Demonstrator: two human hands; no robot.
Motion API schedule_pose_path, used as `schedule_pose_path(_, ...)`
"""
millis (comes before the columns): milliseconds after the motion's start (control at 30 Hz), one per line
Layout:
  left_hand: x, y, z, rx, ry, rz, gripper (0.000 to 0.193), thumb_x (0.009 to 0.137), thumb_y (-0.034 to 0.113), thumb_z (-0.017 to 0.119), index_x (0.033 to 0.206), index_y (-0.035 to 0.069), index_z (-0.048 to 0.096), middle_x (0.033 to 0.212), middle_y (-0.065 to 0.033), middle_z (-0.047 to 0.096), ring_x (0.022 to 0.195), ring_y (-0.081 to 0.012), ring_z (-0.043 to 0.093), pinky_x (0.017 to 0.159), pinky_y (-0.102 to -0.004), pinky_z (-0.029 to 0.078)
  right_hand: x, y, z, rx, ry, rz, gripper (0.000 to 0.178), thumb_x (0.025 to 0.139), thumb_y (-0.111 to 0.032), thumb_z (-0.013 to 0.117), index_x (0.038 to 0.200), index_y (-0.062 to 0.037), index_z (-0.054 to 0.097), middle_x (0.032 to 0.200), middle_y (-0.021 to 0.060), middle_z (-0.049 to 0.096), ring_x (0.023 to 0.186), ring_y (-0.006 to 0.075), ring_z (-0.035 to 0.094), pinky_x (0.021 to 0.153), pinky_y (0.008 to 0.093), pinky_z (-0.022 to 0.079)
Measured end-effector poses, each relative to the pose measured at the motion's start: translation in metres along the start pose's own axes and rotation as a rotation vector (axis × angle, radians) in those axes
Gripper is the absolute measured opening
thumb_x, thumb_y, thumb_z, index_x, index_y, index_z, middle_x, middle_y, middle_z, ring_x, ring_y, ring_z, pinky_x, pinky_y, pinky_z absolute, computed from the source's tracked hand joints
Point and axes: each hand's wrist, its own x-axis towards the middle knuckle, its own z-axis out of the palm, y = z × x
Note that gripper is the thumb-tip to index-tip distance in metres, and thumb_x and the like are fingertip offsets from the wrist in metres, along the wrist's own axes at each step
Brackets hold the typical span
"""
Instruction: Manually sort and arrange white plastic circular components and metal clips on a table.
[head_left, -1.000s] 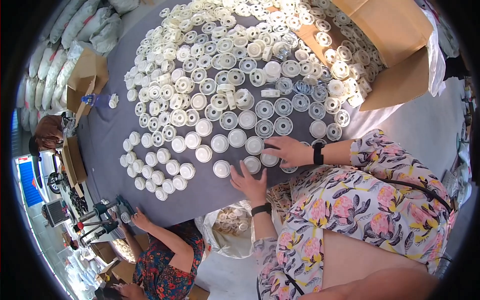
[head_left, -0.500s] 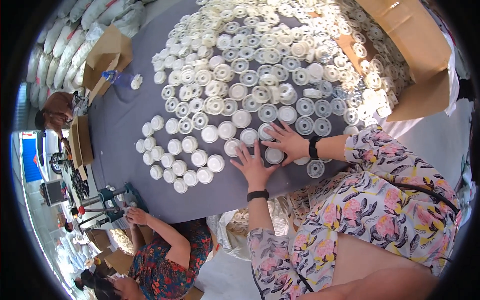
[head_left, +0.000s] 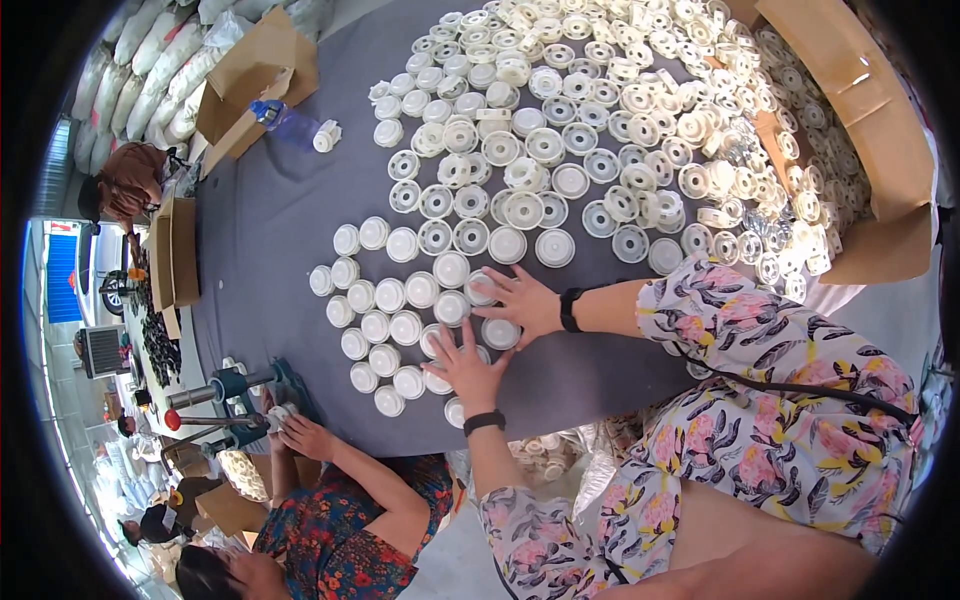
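My left hand lies flat with fingers spread over several round white plastic caps near the front edge of the grey-covered table. Close beside it, my right hand is also open, palm down, its fingers resting on more caps, one white cap showing below its fingers. To the left of both hands sits a cluster of round white caps, lying close together in a loose group. Some caps are partly hidden under my fingers. Neither hand grasps anything.
Beyond my hands spreads a large heap of white plastic discs with holes, reaching a cardboard box on the right. A co-worker at front left handles a small part at a hand press. A blue bottle lies by another carton.
Both hands have slid left across the table, pushing several caps up against the left cluster. The view has shifted too. The co-worker's hands are still at the press.
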Motion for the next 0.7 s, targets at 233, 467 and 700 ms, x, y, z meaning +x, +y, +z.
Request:
schedule_pose_path(233,-0.022,-0.030,-0.030,-0.053,0.077,-0.094,0.102,0.056,0.053,0.078,0.139,0.015,0.033,0.144,-0.0239,0.019,0.136,-0.0421,0.011,0.100,-0.0691,0.006,0.024,-0.015,-0.029,-0.004,0.017,-0.037,0.088,0.060,-0.043,0.076,0.137,-0.0250,0.035,0.148,0.0127,0.019,0.138,0.0347,0.013,0.105,0.0616,0.016)
schedule_pose_path(467,-0.082,-0.023,0.005,-0.152,0.182,-0.567,0.110,0.058,0.056,0.076,0.143,0.011,0.023,0.146,-0.0265,0.007,0.135,-0.0457,0.004,0.099,-0.0700,0.008,-0.066,0.029,-0.032,0.114,0.173,0.445,0.080,0.070,-0.029,0.069,0.138,-0.0148,0.030,0.145,0.0196,0.020,0.135,0.0406,0.018,0.105,0.0587,0.017)
schedule_pose_path(700,-0.005,0.070,-0.015,0.071,0.173,-0.273,0.082,0.072,0.045,0.070,0.137,0.010,0.035,0.146,-0.0236,0.017,0.135,-0.0428,0.011,0.102,-0.0653,0.007,-0.101,0.022,-0.059,0.337,0.266,0.364,0.072,0.075,-0.018,0.063,0.138,-0.0114,0.029,0.145,0.0184,0.023,0.134,0.0388,0.022,0.107,0.0550,0.019)
